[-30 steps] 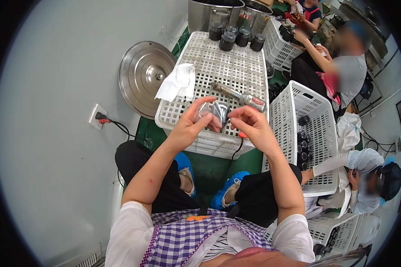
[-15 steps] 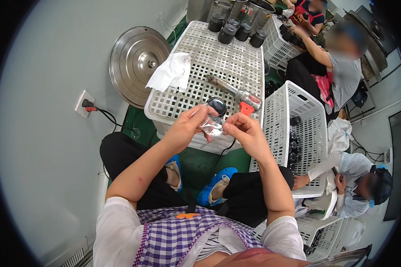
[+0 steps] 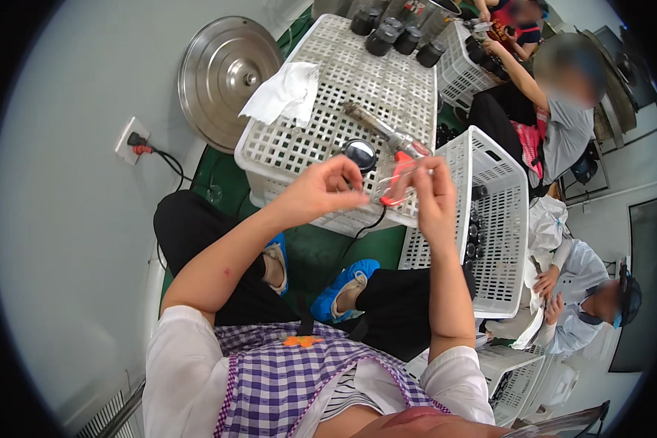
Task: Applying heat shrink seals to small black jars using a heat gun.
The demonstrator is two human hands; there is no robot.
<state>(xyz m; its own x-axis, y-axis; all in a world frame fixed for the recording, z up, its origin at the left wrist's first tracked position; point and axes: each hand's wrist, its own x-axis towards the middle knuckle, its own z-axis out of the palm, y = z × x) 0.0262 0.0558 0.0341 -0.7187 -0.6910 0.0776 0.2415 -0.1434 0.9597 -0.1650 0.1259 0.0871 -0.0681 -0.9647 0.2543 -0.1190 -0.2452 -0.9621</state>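
Observation:
A piece of clear plastic film [image 3: 400, 180] hangs pinched between the thumb and fingers of my right hand [image 3: 434, 201]. Just left of it, my left hand [image 3: 321, 191] is apart from the film, its fingers curled and the thumb separated from them, with nothing seen between. Beyond my hands, a dark round-topped jar [image 3: 359, 154] stands on an upturned white crate [image 3: 266, 157]. A heat gun [image 3: 383, 130] with a metal barrel and red handle lies beside the jar; the film and my right hand partly cover its handle.
White cloth [image 3: 285, 93] lies on the crate's left side, and several dark-filled jars [image 3: 409, 38] stand at its far end. A large steel lid [image 3: 226, 80] leans on the wall. To the right, a white basket [image 3: 500, 219] holds dark jars. Co-workers [image 3: 562, 131] sit along the right.
My hands have moved apart. The left hand has let go of the film, which stays with the right hand, now raised slightly and further right. A co-worker's hand has left the basket.

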